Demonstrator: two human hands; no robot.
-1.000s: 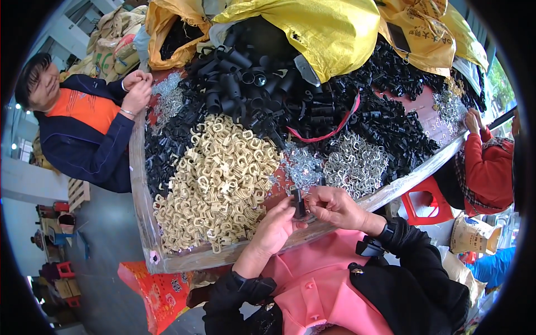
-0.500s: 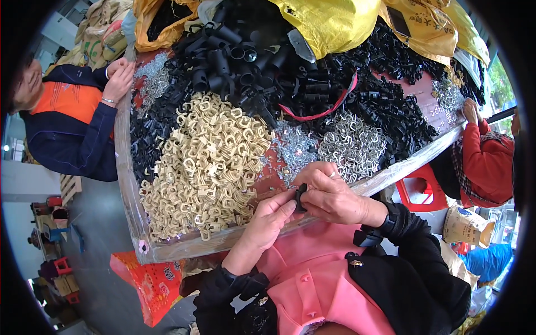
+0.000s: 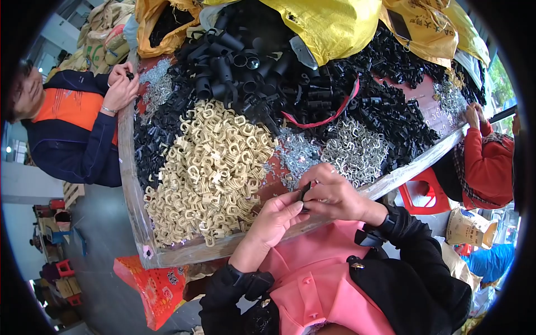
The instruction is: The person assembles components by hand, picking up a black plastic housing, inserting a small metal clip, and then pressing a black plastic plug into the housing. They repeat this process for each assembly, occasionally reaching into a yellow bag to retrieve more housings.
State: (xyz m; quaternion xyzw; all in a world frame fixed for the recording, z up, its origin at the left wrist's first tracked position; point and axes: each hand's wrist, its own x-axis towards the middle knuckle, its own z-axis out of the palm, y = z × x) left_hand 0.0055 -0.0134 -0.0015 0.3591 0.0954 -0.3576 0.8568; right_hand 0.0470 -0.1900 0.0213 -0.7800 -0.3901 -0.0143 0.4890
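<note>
A small black plastic part (image 3: 305,192) is pinched between my two hands over the near edge of the table. My left hand (image 3: 273,219) grips it from the left with thumb and fingertips. From the right, the bent fingers of my right hand (image 3: 336,196) close on the same part and cover much of it. Just beyond my hands lie small silvery metal pieces (image 3: 298,152) and a pile of bent metal clips (image 3: 353,146). Left of them rises a large heap of cream-coloured plastic clips (image 3: 209,173).
A wooden rim (image 3: 215,245) borders the table. Black tube-like parts (image 3: 223,70) and a red strap (image 3: 329,119) lie farther back, by yellow sacks (image 3: 335,25). One person (image 3: 72,123) works at the left, another (image 3: 486,156) at the right, near a red stool (image 3: 421,192).
My hands stay together on the black part, and my right fingers have shifted slightly around it. The person at the left now has a small dark part showing between the fingers.
</note>
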